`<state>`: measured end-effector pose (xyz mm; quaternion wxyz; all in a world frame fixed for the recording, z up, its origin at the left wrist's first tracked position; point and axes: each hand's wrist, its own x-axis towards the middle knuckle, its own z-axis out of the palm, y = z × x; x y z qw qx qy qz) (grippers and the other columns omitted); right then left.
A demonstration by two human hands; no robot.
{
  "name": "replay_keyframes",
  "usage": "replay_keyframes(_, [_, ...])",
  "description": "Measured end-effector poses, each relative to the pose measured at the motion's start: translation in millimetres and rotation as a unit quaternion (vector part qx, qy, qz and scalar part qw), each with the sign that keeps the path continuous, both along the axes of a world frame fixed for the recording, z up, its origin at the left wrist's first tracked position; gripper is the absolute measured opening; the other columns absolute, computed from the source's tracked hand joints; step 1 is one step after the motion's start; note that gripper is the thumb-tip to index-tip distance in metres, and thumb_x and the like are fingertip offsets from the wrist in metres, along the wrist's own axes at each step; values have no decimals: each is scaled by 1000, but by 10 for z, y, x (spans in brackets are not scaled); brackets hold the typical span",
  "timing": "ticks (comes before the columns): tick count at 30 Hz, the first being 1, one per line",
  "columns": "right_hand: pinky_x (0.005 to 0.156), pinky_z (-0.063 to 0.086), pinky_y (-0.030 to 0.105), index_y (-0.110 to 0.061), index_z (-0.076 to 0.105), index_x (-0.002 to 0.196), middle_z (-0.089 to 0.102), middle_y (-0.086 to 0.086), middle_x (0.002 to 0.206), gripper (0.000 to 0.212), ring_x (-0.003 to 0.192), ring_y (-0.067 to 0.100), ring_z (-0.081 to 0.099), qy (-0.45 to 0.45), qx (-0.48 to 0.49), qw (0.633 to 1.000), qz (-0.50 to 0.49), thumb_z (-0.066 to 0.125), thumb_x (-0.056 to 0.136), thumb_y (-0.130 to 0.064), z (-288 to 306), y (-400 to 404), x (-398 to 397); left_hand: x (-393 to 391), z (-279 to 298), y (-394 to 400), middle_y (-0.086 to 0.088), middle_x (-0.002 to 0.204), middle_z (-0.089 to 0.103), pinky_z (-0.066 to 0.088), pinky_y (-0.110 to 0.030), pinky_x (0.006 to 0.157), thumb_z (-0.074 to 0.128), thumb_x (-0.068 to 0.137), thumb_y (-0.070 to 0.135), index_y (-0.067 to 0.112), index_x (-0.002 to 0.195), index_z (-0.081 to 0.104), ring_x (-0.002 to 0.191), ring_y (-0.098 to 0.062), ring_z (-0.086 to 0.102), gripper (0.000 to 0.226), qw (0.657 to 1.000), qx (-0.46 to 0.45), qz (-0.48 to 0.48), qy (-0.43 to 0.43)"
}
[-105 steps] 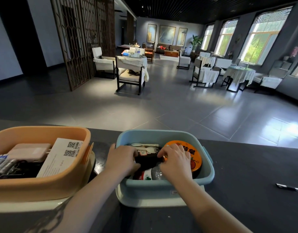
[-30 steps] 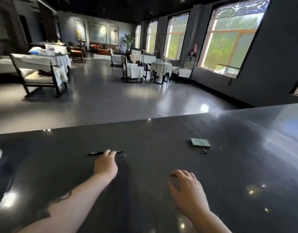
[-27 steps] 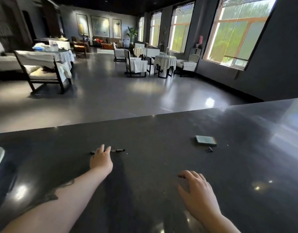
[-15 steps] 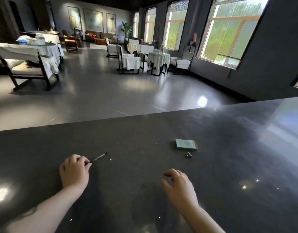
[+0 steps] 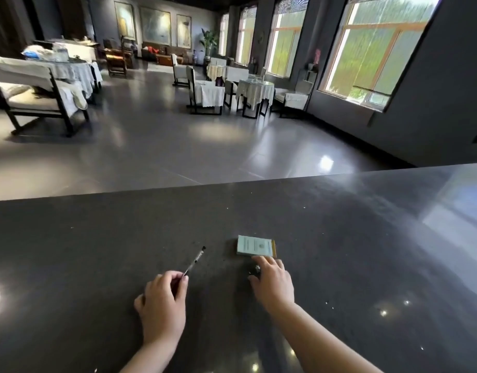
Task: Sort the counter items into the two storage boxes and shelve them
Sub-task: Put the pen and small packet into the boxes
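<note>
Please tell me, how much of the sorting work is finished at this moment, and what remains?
Nothing finished shows here: neither storage box is in view. In hand: the left hand holds the pen in a pinching grip, lifted at an angle. The right hand reaches over a small dark item beside the pale green booklet, which lies on the counter. Left: boxing these three items, then shelving.
</note>
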<state>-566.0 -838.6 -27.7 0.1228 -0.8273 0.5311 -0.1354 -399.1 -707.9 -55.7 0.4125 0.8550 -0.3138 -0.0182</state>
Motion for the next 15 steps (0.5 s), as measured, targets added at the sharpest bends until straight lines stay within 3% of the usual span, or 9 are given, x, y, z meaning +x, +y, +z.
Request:
replay_keyframes(5, [84,43,26,-25,66,107,62,-10,113,19,113,15,50,-79,-38,994,59,60,90,-30,-140,-211,-100,27,-32,-27,9,77,57,30,-44,81,69,83,25,27,81,61,85,-24,57,8,999,-10,48,1])
replay_keyframes(9, [77,44,27,-20,70,101,63,-5,101,16,100,16,57,-184,-66,980,47,68,87,-27,-1,-494,0,4,-32,-23,10,77,57,28,-41,80,70,82,22,26,83,62,83,-21,56,9,998,-8,53,-16])
replay_keyframes(15, [88,37,29,-26,67,108,63,-8,111,26,111,17,48,-68,-43,995,65,63,87,-42,-83,-779,150,-18,-3,-17,12,76,55,30,-41,81,73,80,21,28,79,62,82,-21,56,13,998,-4,63,-24])
